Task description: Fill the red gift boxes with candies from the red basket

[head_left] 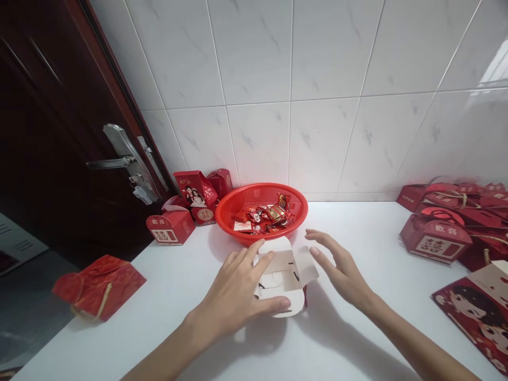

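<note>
A small paper candy box [273, 279] with a white inside is in front of me, its top flaps spread so that I look into it. My left hand [238, 288] grips it from the left, thumb on the near flap and fingers over the far left side. My right hand [337, 264] is at the right flap, fingers apart; its thumb is at the flap's edge, and I cannot tell if it presses there. Just beyond the box stands a red plastic basket [226, 211] with several wrapped candies [273, 214] in it.
Red gift boxes [170, 225] stand left of the basket; a red box with a rope handle [101, 288] lies at the table's left edge. More red boxes [436, 235] and a printed carton [476, 312] are at the right. Behind the white table [349, 219] is a tiled wall [257, 143].
</note>
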`<state>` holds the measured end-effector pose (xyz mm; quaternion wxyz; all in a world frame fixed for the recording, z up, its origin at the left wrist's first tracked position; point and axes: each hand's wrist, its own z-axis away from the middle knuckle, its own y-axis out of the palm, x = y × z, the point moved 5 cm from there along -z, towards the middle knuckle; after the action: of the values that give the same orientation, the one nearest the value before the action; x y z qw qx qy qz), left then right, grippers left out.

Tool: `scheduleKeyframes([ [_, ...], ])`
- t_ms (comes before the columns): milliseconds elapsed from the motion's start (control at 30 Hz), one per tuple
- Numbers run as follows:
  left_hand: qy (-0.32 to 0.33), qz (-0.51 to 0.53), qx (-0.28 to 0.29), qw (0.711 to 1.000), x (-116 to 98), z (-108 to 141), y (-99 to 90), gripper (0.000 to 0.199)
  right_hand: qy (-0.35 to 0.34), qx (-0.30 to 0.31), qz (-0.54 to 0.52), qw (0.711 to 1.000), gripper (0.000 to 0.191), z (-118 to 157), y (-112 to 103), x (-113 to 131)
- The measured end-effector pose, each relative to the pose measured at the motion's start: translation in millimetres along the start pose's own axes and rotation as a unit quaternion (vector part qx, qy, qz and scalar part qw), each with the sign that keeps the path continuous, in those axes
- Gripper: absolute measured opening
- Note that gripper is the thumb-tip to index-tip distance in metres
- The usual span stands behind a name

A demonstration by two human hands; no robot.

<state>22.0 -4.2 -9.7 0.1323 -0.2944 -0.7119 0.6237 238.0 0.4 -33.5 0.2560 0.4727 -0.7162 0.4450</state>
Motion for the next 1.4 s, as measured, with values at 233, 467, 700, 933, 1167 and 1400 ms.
scheduleKeyframes([
  [233,0.014,0.126,-0.123,0.984,18,-20,-43.1,0.035,0.026,-0.040,-0.119,0.992,0.024,-72,-5,-20],
  [467,-0.085,0.124,-0.048,0.987,93,-107,-48.1,0.040,0.076,-0.017,-0.173,0.982,0.015,-151,26,-42],
  [700,-0.075,-0.030,0.250,0.965,147,-164,5.2,0.032,0.109,0.000,-0.176,0.978,0.008,-185,58,-60],
  [933,-0.021,-0.024,0.292,0.956,136,-182,30.3,0.042,0.141,0.026,-0.168,0.975,0.004,-187,65,-70],
  [1167,-0.033,-0.050,0.404,0.913,129,-180,47.5,0.090,0.174,0.071,-0.128,0.974,0.009,-185,68,-72],
  [1400,-0.023,-0.070,0.374,0.924,131,-182,50.5,0.055,0.172,0.084,-0.096,0.977,0.011,-184,70,-72],
])
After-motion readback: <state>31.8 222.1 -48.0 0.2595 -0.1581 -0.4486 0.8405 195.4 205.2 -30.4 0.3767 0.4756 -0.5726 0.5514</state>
